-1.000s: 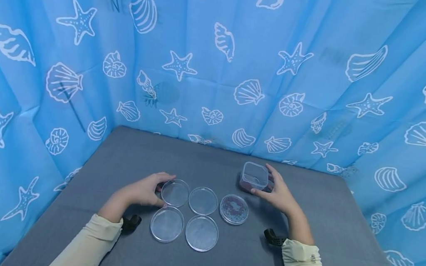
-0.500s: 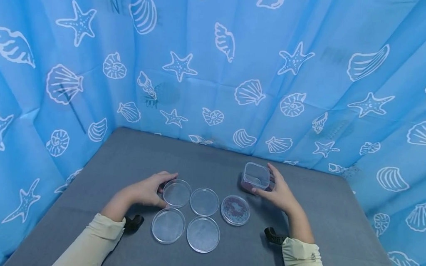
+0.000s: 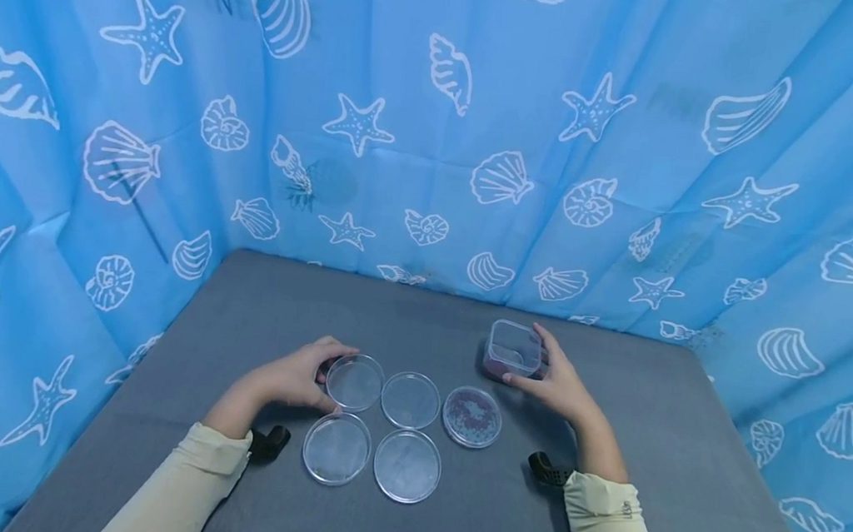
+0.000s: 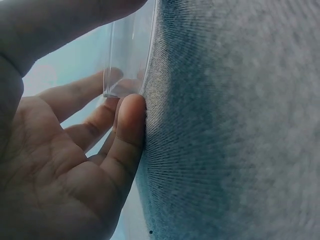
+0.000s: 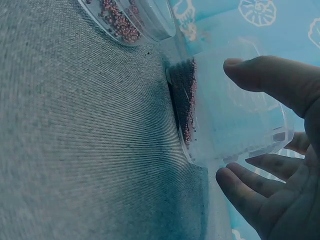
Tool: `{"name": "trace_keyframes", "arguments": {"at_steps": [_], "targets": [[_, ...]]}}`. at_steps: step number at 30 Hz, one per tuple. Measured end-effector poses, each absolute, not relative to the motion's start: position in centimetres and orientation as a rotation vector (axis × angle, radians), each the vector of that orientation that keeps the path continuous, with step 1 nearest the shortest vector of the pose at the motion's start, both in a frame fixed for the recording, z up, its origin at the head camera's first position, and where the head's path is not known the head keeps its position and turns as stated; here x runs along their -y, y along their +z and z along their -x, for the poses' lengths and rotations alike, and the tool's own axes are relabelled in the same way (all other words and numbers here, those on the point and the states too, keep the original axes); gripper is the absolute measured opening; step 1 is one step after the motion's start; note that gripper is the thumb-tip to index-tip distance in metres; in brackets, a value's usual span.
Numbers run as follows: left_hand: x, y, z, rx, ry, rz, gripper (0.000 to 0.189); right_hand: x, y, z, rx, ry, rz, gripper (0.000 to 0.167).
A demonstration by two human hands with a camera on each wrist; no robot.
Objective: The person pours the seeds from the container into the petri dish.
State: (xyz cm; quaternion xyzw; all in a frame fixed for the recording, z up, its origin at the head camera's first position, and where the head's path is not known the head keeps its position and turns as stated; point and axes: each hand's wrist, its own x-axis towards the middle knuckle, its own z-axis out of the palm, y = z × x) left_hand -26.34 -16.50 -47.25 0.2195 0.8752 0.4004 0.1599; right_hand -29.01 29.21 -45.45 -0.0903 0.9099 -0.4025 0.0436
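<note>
Gripping the square tub (image 3: 514, 348) of reddish grains (image 5: 191, 100) at the grey table's (image 3: 281, 300) back right is the right hand (image 3: 565, 385); the left hand (image 3: 293, 379) grasps the back-left clear dish (image 3: 354, 383). Only the speckled dish (image 3: 472, 417) looks done; I'd judge three other clear dishes (image 3: 406, 466) remain besides.

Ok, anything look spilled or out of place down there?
No clear spill or damage. Slightly odd: a tiny dark speck on the grey cloth near the dish of reddish grains, in the right wrist view; possibly a stray grain, but too small to tell.
</note>
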Motion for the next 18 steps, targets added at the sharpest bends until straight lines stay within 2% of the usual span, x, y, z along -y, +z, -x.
{"name": "trace_keyframes", "arguments": {"at_steps": [18], "targets": [[16.45, -47.42, 26.44, -2.522, 1.145, -0.621, 0.092, -29.38, -45.56, 29.00, -2.795, -1.328, 0.182, 0.100]]}}
